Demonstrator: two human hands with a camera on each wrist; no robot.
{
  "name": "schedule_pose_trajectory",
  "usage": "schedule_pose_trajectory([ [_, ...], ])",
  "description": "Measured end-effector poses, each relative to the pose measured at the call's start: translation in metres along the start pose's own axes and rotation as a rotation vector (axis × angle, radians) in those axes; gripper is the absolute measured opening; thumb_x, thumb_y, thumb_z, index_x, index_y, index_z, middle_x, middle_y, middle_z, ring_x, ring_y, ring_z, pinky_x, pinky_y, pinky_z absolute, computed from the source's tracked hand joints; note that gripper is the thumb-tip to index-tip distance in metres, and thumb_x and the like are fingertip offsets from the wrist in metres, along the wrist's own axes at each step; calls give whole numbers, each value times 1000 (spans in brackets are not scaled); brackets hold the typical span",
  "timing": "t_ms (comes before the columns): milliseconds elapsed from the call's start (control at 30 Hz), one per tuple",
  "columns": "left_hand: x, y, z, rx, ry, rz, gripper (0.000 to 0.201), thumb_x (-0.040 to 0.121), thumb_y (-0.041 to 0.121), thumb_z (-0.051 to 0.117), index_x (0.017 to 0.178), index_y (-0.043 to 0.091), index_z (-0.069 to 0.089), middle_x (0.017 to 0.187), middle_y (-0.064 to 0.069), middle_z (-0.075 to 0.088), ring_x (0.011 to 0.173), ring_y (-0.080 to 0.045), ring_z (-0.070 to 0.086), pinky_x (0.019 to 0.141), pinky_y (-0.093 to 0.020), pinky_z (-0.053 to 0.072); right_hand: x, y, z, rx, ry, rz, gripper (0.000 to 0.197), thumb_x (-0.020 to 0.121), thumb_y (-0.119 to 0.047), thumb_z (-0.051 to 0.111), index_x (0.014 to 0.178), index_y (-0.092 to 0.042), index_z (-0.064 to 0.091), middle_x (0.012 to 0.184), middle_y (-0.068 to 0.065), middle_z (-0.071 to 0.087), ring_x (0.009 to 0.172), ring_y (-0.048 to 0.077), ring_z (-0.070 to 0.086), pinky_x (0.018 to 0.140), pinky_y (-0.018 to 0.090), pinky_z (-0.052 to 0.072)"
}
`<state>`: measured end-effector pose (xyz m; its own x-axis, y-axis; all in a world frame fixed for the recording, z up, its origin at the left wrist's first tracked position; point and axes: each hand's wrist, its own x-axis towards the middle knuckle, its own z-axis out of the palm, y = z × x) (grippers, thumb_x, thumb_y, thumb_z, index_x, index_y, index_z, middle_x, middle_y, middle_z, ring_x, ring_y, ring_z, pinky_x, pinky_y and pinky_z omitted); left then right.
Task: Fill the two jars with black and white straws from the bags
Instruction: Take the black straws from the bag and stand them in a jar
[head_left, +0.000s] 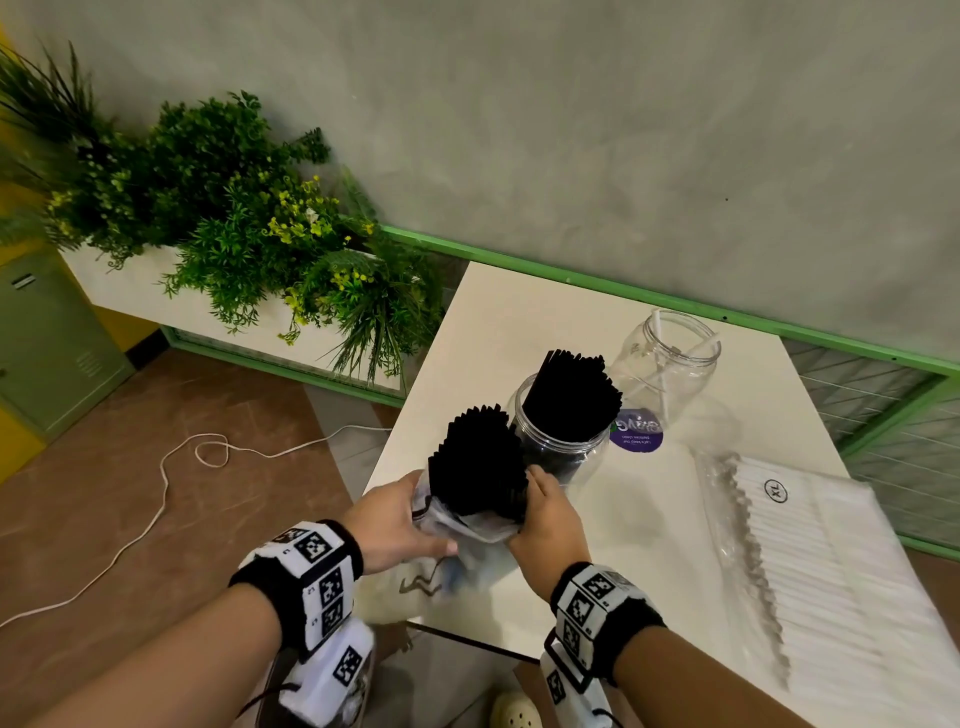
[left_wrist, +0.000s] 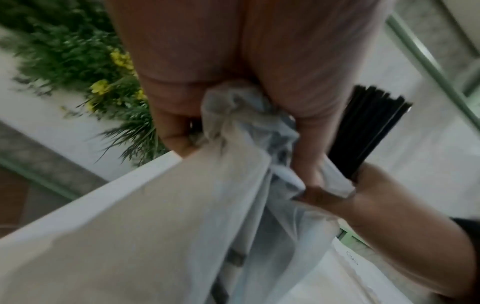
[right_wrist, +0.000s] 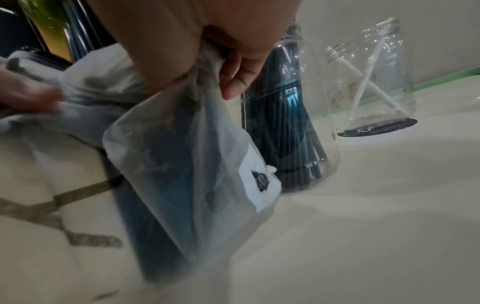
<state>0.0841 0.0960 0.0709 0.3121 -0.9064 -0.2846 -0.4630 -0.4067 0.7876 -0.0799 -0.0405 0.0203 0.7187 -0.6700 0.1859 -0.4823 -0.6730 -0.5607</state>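
Both hands hold a translucent plastic bag of black straws (head_left: 480, 470) at the white table's (head_left: 649, 525) near-left corner: the left hand (head_left: 397, 519) grips its bunched plastic, the right hand (head_left: 548, 514) pinches its far side. Only the head view shows the flat bag of white straws (head_left: 810, 561) at right. The right wrist view shows the clear jar of black straws (right_wrist: 293, 131) standing just behind the bag, and the clear jar with two white straws (right_wrist: 371, 82) farther right.

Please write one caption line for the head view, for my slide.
Both hands, left hand and right hand, hold a bag of black straws beside a jar.
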Motion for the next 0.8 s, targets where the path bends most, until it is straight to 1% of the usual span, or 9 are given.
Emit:
schedule_pose_trajectory([
  [100, 7, -2, -1, 115, 195, -4, 15, 82, 18, 63, 94, 24, 58, 83, 4, 65, 77, -18, 60, 63, -27, 44, 3, -4, -4, 3, -15, -33, 69, 67, -4, 67, 134, -8, 50, 118, 8, 51, 110, 28, 48, 96, 37, 46],
  [167, 9, -5, 1, 120, 204, -10, 10, 88, 18, 58, 97, 20, 62, 83, 1, 65, 79, -20, 60, 63, -26, 40, 2, -6, -8, 17, -80, -72, 74, 68, -25, 68, 136, -11, 45, 119, 7, 45, 110, 27, 44, 99, 37, 43],
  [267, 10, -12, 6, -5, 145, -28, 17, 92, 15, 54, 105, 18, 64, 92, 3, 69, 86, -16, 61, 73, -28, 45, -4, -8, -16, 43, -170, -103, 100, 61, -64, 62, 146, -21, 32, 129, -2, 34, 117, 14, 31, 103, 26, 29],
  [333, 10, -13, 8, -92, 110, -33, 19, 92, 8, 51, 101, 17, 65, 80, 7, 67, 75, -12, 59, 71, -29, 44, -5, -13, -24, 69, -156, -78, 105, 59, -76, 58, 147, -26, 29, 130, -12, 28, 116, 6, 25, 103, 22, 23],
  [400, 9, -10, 8, -202, 86, -43, 24, 92, 0, 47, 100, 14, 64, 73, 6, 64, 64, -9, 56, 63, -25, 43, 0, -17, -26, 141, -105, -37, 100, 60, -77, 58, 144, -26, 35, 129, -13, 32, 117, 6, 31, 105, 22, 25],
  [467, 8, -4, 6, -344, 55, -69, 28, 91, -5, 44, 102, 13, 63, 74, 1, 64, 58, -3, 57, 56, -17, 43, 5, -19, -23, 246, -89, 0, 92, 63, -67, 66, 140, -23, 41, 128, -7, 42, 120, 13, 41, 108, 29, 33],
  [533, 6, 3, 4, -427, 3, -55, 27, 88, -8, 50, 100, 14, 61, 78, 1, 66, 62, -2, 61, 57, -14, 46, 8, -20, -20, 286, -89, 16, 85, 66, -52, 75, 137, -19, 44, 123, -3, 45, 119, 17, 45, 107, 37, 37],
  [667, 2, 13, 1, -513, -81, 3, 36, 73, 7, 77, 103, 18, 61, 92, 2, 74, 86, -9, 69, 71, -17, 52, 9, -21, -16, 236, -103, -7, 84, 67, -42, 79, 137, -15, 42, 122, -2, 45, 116, 18, 46, 103, 39, 40],
  [800, 9, 7, 2, -489, -4, -1, 64, 63, 45, 79, 119, 25, 56, 109, 6, 70, 102, -7, 65, 92, -28, 51, 8, -22, -9, 221, -123, -9, 97, 62, -49, 75, 144, -20, 33, 123, -1, 44, 116, 19, 47, 105, 35, 39],
])
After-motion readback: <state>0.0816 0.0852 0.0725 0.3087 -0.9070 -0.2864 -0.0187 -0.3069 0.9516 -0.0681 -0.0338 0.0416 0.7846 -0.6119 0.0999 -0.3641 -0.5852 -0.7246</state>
